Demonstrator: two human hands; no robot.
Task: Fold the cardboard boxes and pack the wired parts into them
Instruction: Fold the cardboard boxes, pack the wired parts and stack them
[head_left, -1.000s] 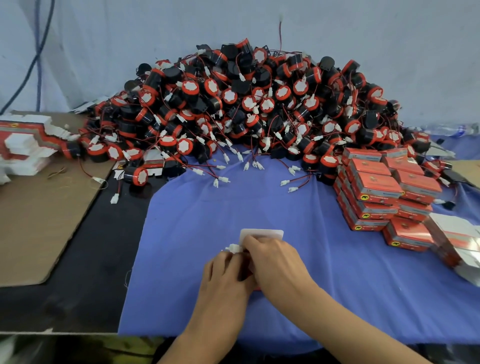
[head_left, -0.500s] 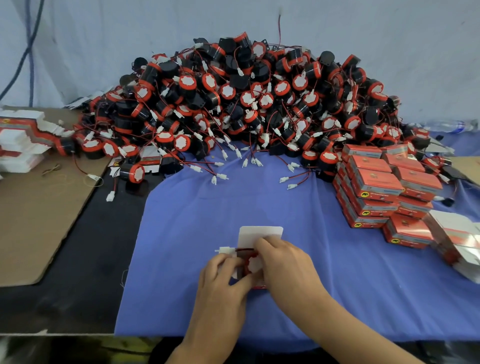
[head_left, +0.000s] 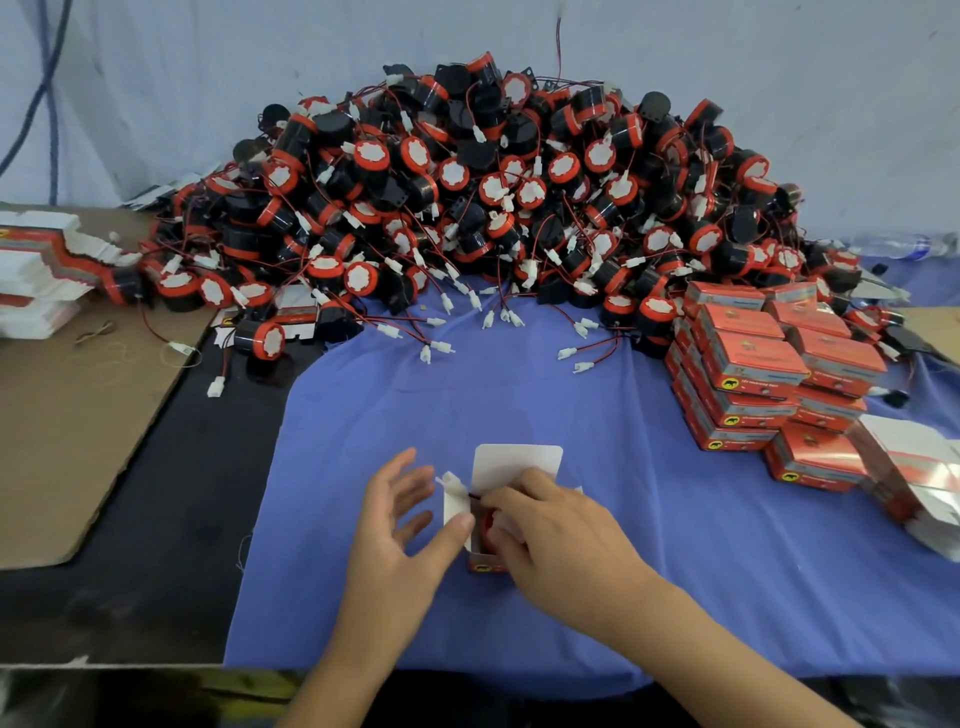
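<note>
1. Sitting on the blue cloth (head_left: 519, 395) over the tabletop (head_left: 156, 545), the open box (head_left: 519, 462) holds a red wired part (head_left: 485, 526), its white connector (head_left: 451, 482) sticking out left.
2. The right hand (head_left: 550, 540) curls over that part; the left hand (head_left: 400, 519) is spread wide, thumb touching the box's side.
3. A heap of loose parts (head_left: 493, 208) fills the back; packed boxes (head_left: 769, 364) are stacked at right, flat blanks (head_left: 36, 280) at left.

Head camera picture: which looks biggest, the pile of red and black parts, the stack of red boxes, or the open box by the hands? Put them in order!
1. pile of wired parts
2. stack of closed red boxes
3. open box, smallest even though it is nearest the camera and partly covered
</note>
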